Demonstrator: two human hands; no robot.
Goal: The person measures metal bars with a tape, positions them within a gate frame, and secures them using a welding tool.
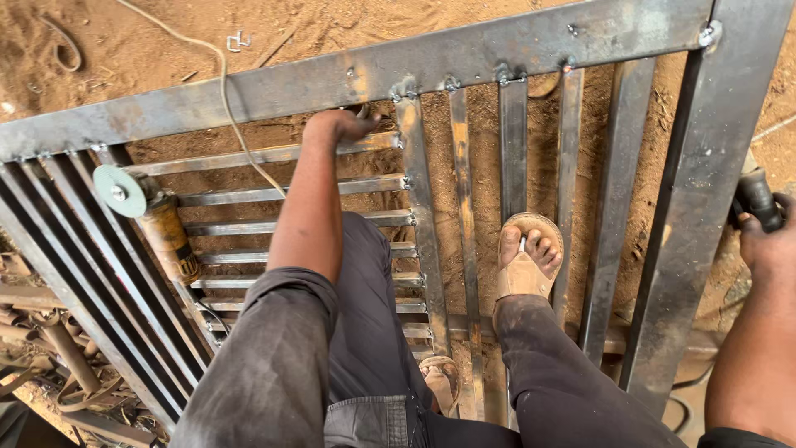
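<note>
Rust-streaked welded steel gate frame [431, 62]

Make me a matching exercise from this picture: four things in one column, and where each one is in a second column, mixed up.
Things:
1. Angle grinder
2. Left hand
3. Right hand
4. Sandalled foot

Places:
A. At the right edge, gripping a dark handle
B. Lying on the horizontal slats at the left
C. Between two upright bars of the metal frame
D. Reaching to the frame's top rail, near the middle

Pairs: 1-B, 2-D, 3-A, 4-C
</note>
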